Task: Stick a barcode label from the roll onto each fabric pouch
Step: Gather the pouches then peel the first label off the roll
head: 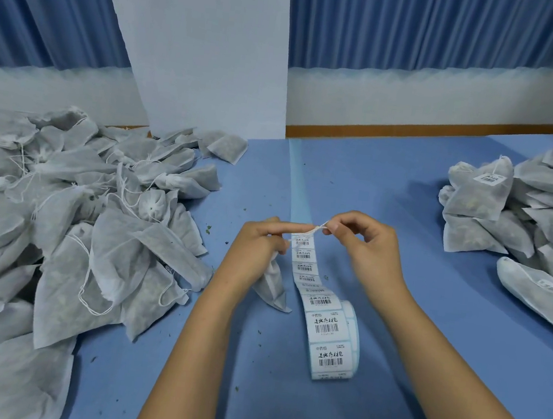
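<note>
My left hand [259,242] grips the neck of a white fabric pouch [271,286], which hangs down over the blue table. My right hand [364,241] pinches the pouch's white drawstring [316,229], stretched between the two hands. Under the hands lies the barcode label roll [338,347], its strip of labels [305,262] unrolled away from me. A big heap of unlabelled pouches [70,220] fills the left side. On the right stands a stack of pouches [526,210], where at least two carry a label.
The blue table [426,330] runs to a wooden edge [415,130] at the back. A white pillar [200,45] and blue curtains stand behind it. Empty backing strip [300,184] trails toward the far edge. Small green crumbs dot the table.
</note>
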A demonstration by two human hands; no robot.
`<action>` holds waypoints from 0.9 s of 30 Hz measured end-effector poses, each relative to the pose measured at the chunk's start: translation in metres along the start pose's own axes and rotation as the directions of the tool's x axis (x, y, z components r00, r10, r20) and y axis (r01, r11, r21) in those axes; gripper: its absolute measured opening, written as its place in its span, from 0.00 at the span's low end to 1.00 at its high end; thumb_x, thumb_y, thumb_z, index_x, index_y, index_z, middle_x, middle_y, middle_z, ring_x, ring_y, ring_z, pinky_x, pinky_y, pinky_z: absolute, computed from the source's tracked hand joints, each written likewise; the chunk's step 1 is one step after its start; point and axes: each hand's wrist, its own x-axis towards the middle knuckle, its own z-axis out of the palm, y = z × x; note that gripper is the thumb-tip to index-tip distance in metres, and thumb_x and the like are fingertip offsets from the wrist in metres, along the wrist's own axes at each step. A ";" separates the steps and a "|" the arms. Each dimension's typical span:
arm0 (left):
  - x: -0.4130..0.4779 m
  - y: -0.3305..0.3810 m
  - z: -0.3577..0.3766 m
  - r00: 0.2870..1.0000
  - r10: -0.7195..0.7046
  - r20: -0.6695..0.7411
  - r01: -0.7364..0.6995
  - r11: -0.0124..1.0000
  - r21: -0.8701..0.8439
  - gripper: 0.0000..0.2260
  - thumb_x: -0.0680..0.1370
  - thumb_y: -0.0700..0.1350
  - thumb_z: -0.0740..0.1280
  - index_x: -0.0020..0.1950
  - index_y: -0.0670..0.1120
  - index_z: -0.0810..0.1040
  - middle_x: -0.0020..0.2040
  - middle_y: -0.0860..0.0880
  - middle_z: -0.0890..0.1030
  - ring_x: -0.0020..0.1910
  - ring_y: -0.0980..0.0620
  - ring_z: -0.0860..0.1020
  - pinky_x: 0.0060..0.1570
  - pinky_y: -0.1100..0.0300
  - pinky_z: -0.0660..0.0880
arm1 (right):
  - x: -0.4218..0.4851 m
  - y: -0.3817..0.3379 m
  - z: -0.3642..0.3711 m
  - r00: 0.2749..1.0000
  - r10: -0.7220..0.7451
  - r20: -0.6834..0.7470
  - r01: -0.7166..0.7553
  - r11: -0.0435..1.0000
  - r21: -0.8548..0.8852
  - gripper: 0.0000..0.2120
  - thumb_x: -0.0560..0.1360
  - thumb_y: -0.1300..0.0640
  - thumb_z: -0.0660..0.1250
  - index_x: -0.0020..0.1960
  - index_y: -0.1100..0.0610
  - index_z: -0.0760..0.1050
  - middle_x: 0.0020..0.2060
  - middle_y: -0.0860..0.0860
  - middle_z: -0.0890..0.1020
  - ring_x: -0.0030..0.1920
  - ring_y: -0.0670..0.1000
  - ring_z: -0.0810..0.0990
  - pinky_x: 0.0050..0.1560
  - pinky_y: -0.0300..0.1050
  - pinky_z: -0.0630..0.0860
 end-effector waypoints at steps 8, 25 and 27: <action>0.001 0.007 -0.012 0.997 0.064 0.033 -0.063 0.998 -0.026 0.23 0.75 0.30 0.62 0.57 0.55 0.82 0.31 0.53 0.64 0.33 0.59 0.70 0.44 0.70 0.68 | 0.003 -0.002 -0.006 0.983 0.160 -0.084 -0.145 0.976 0.165 0.11 0.76 0.65 0.65 0.36 0.55 0.76 0.32 0.46 0.80 0.35 0.39 0.75 0.40 0.27 0.68; 0.006 -0.015 -0.024 0.926 -0.131 -0.354 0.260 0.901 0.347 0.14 0.76 0.53 0.69 0.36 0.46 0.74 0.33 0.51 0.76 0.35 0.50 0.73 0.33 0.58 0.66 | 0.004 -0.030 0.006 0.998 -0.021 -0.053 0.035 0.957 0.287 0.05 0.74 0.69 0.67 0.40 0.63 0.78 0.36 0.52 0.84 0.40 0.49 0.84 0.49 0.40 0.79; 0.007 -0.014 -0.024 0.898 -0.112 -0.426 0.245 0.930 0.272 0.15 0.78 0.53 0.66 0.41 0.42 0.76 0.37 0.48 0.78 0.39 0.48 0.75 0.36 0.56 0.67 | -0.004 -0.035 0.014 0.953 -0.284 0.102 0.285 0.959 0.009 0.04 0.73 0.66 0.71 0.41 0.60 0.81 0.38 0.49 0.85 0.41 0.46 0.83 0.48 0.39 0.78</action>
